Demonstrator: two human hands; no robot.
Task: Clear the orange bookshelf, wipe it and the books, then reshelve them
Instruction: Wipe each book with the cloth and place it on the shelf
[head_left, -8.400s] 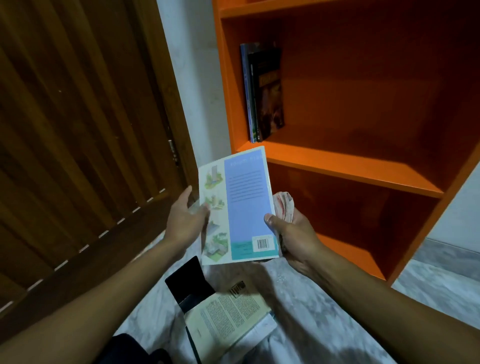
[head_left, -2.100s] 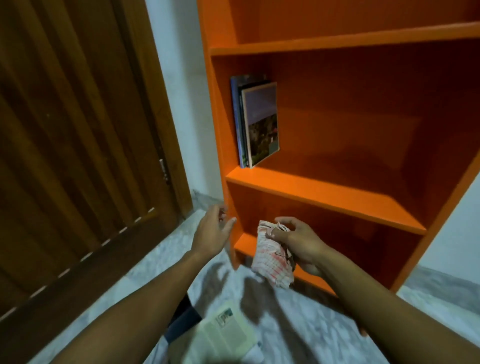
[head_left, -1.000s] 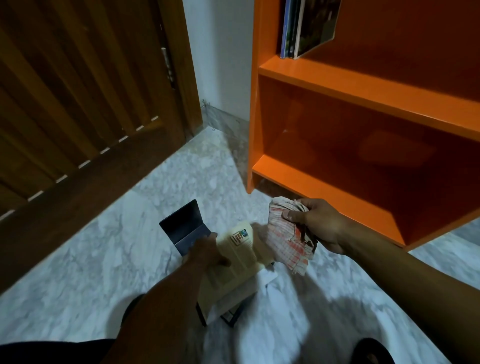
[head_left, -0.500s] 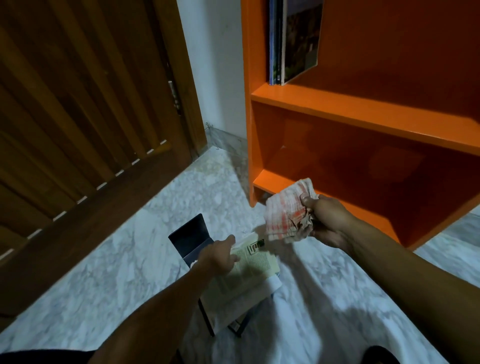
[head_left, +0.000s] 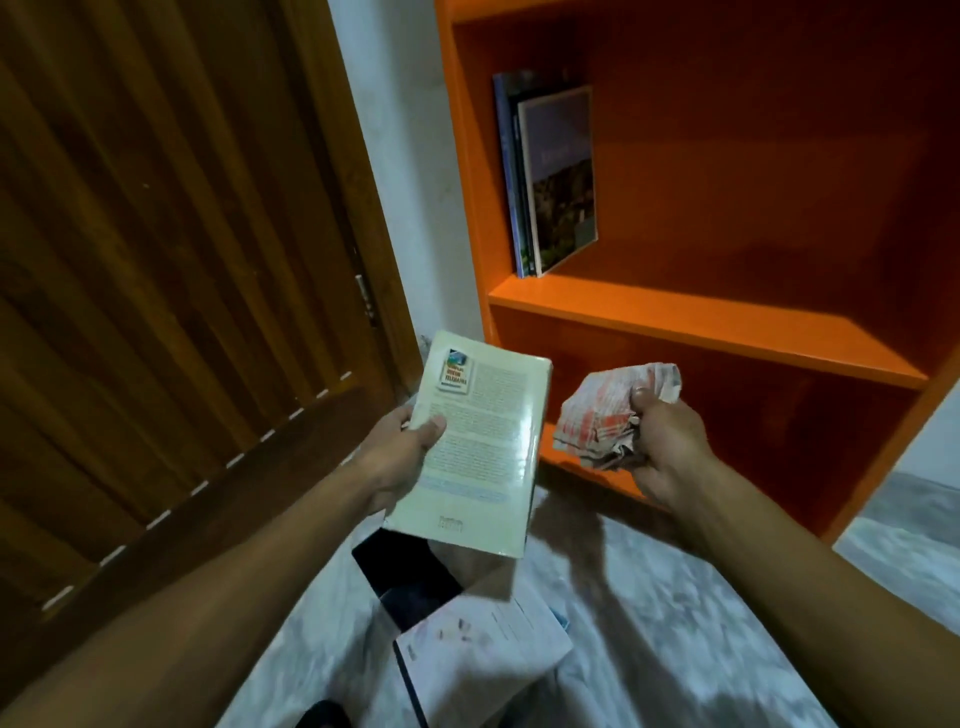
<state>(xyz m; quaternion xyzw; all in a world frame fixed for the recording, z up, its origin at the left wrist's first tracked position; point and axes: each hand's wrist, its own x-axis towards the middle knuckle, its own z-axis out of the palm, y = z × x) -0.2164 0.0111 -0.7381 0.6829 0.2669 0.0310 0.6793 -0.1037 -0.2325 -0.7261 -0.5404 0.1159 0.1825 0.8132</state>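
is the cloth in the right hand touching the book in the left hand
Apart. The head view shows a strip of dark shelf between the cloth and the book.

Looks like a room in a home. Dark slatted wooden door (head_left: 171, 270) w/ a hinge on its frame, plain white wall (head_left: 405, 171) beside it, grey-white marble-look floor (head_left: 665, 639). Bright orange bookshelf (head_left: 701, 322) stands against the wall, a few books (head_left: 550, 182) upright on one shelf, more books (head_left: 467, 649) lying loose on the floor. Domestic furniture, no shop or office fittings visible.
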